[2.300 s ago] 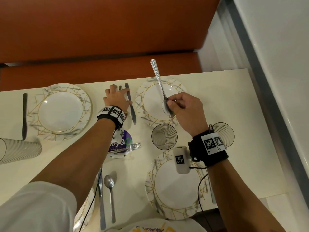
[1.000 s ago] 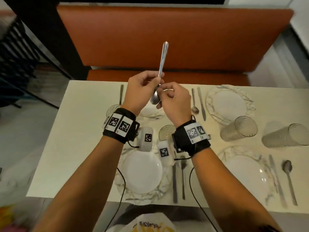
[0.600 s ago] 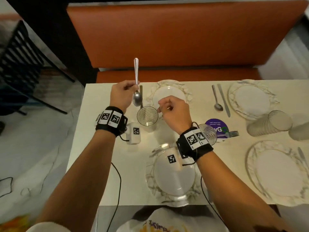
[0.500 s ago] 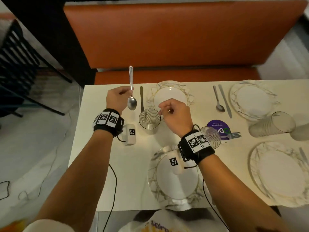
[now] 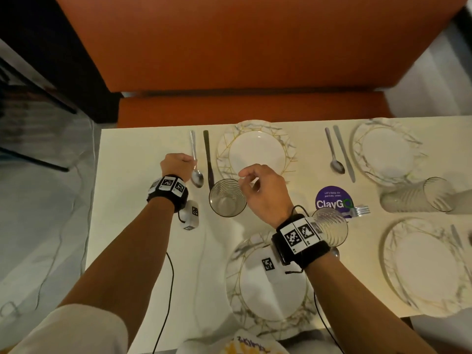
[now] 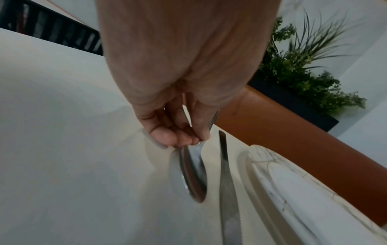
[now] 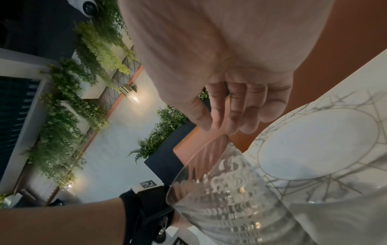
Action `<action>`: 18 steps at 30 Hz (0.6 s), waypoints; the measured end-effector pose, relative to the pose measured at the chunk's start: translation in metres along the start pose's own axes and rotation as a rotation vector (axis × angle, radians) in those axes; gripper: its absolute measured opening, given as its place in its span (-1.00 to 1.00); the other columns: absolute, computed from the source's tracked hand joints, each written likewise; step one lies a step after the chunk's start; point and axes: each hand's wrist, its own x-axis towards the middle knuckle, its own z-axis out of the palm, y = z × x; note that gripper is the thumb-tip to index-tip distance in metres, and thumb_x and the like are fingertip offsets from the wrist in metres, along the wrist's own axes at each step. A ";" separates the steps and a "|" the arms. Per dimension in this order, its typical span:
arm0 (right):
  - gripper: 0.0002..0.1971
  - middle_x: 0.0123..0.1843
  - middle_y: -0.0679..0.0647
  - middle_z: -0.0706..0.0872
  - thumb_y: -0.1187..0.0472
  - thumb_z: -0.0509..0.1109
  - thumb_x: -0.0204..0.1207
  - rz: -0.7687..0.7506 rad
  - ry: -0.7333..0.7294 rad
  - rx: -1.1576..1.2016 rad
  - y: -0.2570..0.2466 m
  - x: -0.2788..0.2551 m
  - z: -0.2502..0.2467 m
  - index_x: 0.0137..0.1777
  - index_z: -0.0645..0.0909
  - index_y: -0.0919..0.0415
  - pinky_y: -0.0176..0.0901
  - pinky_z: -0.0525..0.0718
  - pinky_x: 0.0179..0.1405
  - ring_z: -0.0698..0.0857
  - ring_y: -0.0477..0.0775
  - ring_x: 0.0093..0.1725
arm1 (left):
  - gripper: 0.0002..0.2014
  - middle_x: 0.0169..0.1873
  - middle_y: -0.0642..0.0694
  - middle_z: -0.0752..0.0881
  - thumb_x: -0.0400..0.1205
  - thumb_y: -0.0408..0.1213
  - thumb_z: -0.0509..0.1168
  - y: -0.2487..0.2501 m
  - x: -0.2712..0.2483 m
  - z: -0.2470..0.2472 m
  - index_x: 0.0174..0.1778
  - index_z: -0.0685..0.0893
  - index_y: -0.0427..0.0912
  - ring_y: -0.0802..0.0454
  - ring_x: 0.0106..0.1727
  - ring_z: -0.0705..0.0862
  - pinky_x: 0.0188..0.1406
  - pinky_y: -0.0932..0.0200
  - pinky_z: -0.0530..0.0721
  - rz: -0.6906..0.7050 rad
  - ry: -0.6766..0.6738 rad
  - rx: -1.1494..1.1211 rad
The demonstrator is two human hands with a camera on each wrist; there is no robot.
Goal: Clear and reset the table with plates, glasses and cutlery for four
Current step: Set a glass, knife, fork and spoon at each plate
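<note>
From the head camera, looking down, a pale bench point(image 5: 143, 226) carries four marbled plates with gold lines. The left hand point(image 5: 176, 166) is curled around the handle of a spoon point(image 5: 196, 164), whose bowl lies on or just above the bench, just left of a dark knife point(image 5: 208, 159). That knife lies beside the far plate point(image 5: 256, 152). The right hand point(image 5: 263, 192) hangs over the near rim of that plate with fingers loosely bent, holding nothing, just beside an upright ribbed glass point(image 5: 227, 198). A second glass point(image 5: 330, 227) shows behind the right wristband, beside a purple round sticker point(image 5: 333, 200) and a fork point(image 5: 358, 210). Farther right lie another spoon point(image 5: 333, 154) and knife point(image 5: 343, 153), the right far plate point(image 5: 385, 152), the right near plate point(image 5: 429, 267) and a glass on its side point(image 5: 419, 195). The near plate point(image 5: 265, 290) sits under the right forearm. From the left wrist camera, the fingers point(image 6: 173, 132) pinch the spoon point(image 6: 192, 170) at its neck; its bowl seems to touch the bench point(image 6: 73, 149), though blur makes this uncertain. The knife point(image 6: 227, 182) lies between spoon and plate point(image 6: 293, 190). From the right wrist camera, the hand point(image 7: 236, 107) shows relaxed, half-bent fingers with nothing between them, the fingertips close to the glass point(image 7: 226, 199) rim; the plate point(image 7: 314, 149) lies beyond.
</note>
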 end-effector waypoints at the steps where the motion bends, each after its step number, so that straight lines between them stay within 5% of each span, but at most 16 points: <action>1: -0.86 -0.05 -0.06 0.75 0.20 0.44 0.59 0.006 -0.008 0.003 0.000 0.001 0.000 0.11 0.74 0.08 -0.32 0.63 -0.13 0.63 -0.21 -0.24 | -0.92 -0.05 -0.08 0.91 0.64 -0.25 0.51 0.000 0.002 0.001 -0.06 0.92 -0.10 -0.09 0.07 0.85 0.22 0.03 0.81 0.015 0.003 0.026; 5: -0.88 -0.06 -0.08 0.77 0.23 0.42 0.61 0.018 -0.037 0.007 0.002 0.003 -0.001 0.06 0.76 0.08 -0.53 0.54 -0.20 0.62 -0.27 -0.25 | -0.87 -0.06 -0.10 0.91 0.63 -0.22 0.52 0.002 0.004 0.003 -0.01 0.94 -0.17 -0.08 0.04 0.85 0.10 0.15 0.77 0.065 0.035 0.136; 18: -0.90 -0.12 -0.12 0.78 0.27 0.44 0.60 0.011 -0.017 0.051 0.007 0.003 -0.007 0.00 0.78 0.13 -0.55 0.50 -0.21 0.62 -0.39 -0.24 | -0.86 -0.07 -0.16 0.90 0.64 -0.28 0.49 0.010 -0.003 0.003 -0.03 0.93 -0.24 -0.14 0.01 0.84 0.01 0.15 0.73 0.043 0.074 0.145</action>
